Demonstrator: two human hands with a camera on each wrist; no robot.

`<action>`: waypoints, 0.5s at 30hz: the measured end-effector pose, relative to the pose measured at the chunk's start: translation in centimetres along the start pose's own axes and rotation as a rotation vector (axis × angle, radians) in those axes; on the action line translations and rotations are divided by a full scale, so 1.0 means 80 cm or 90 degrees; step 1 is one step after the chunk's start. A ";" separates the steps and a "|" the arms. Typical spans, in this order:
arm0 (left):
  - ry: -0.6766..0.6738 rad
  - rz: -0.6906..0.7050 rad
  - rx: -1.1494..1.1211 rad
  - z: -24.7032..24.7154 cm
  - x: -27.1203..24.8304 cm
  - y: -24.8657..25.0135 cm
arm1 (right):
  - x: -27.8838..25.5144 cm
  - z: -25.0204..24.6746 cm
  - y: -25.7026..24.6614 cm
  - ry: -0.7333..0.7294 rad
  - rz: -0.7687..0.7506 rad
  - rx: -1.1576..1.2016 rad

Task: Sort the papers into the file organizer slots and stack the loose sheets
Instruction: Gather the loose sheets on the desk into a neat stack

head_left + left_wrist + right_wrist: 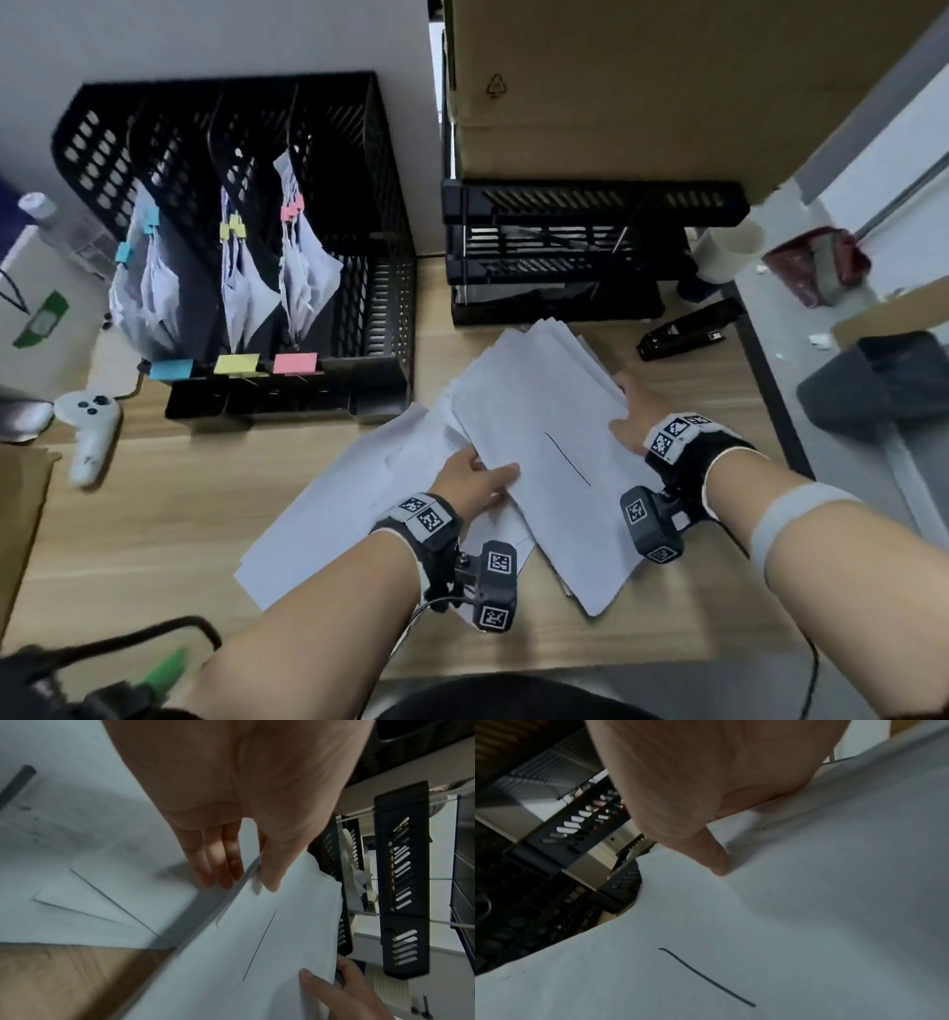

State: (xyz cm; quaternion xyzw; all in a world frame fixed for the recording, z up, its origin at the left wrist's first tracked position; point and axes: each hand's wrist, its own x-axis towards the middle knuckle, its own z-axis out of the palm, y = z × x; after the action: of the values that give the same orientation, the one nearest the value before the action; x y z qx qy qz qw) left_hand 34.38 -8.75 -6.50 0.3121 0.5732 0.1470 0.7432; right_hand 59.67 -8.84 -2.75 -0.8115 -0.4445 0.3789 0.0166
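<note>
A loose stack of white paper sheets, its top sheet marked with one thin black pen line, sat slightly raised at its left edge between the two hands on the light wooden desk. The left hand pinched that left edge, thumb on top and fingers underneath. The right hand gripped the opposite edge, its thumb pressed on the top sheet and its other fingers hidden behind the paper. Under and to the left of the left hand lay more flat white sheets, spread on the desk.

Beyond the left hand stood the black perforated plastic file organizer, three of its slots holding clipped white paper bundles with blue, yellow and pink clips, and matching coloured sticky labels on its front lip. Beyond the right hand sat a black stacked letter tray beneath a brown cardboard box. A black stapler lay just past the right hand, and a white game controller lay far to the left.
</note>
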 end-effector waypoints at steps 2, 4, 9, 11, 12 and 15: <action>-0.016 0.024 -0.016 0.007 -0.002 0.010 | -0.018 -0.005 0.009 0.039 -0.007 0.097; -0.038 0.060 -0.030 0.013 -0.011 0.030 | -0.041 -0.015 0.013 0.058 0.012 0.171; -0.102 0.224 -0.012 0.016 -0.039 0.111 | -0.097 -0.043 -0.005 0.205 -0.005 0.445; -0.132 0.296 0.001 0.015 -0.054 0.146 | -0.118 -0.052 -0.022 0.282 -0.024 0.562; -0.147 0.332 0.010 0.013 -0.062 0.162 | -0.130 -0.054 -0.030 0.319 -0.033 0.606; -0.199 0.418 0.059 0.006 -0.084 0.186 | -0.157 -0.037 -0.046 0.394 -0.025 0.704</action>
State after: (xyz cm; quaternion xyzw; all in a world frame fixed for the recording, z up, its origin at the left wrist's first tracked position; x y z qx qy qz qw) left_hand 34.91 -1.42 8.13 0.5318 0.3278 0.3019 0.7202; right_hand 54.93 -14.90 8.22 -0.7464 -0.1727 0.3001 0.5683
